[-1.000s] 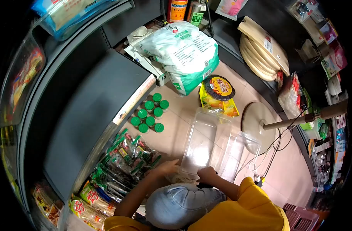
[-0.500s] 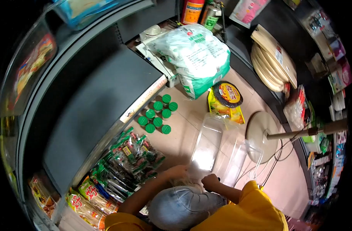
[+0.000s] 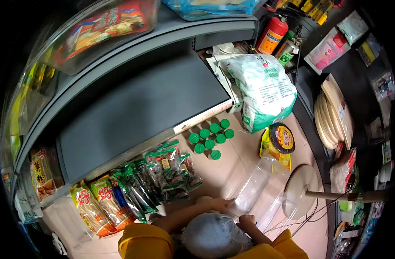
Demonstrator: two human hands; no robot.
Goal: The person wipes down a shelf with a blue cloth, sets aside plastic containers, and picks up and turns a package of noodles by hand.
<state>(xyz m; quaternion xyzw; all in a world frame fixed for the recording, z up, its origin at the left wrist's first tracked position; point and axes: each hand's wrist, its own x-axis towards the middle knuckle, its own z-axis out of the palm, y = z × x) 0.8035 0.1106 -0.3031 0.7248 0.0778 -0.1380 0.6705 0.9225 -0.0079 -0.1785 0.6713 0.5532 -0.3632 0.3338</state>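
Observation:
My left hand (image 3: pixel 222 204) reaches over to the near left edge of a clear plastic box (image 3: pixel 250 190), its fingers stretched out; whether they touch the box is unclear. Close by the box's near end, my right hand (image 3: pixel 246 221) is closed in a fist. A small dark bit shows beside that fist, too small to name. The box lies on the tiled floor, with more clear plastic (image 3: pixel 273 196) along its right side. Just beyond it are a round black-rimmed noodle bowl (image 3: pixel 283 138) and a yellow packet (image 3: pixel 270 149). My jeans-covered knee (image 3: pixel 214 235) is below my hands.
Several green-capped jars (image 3: pixel 209 143) stand before a grey shelf (image 3: pixel 137 108). Green-topped packets (image 3: pixel 169 168) and noodle bags (image 3: pixel 94 207) line its front. A white-green sack (image 3: pixel 266 90) lies at the back. A round stand base (image 3: pixel 300 192) with a pole and cables stands right.
The camera view has swung, so the shelf and goods appear lower and further right. My left hand appears closer to the box and to my right hand; the right remains a fist.

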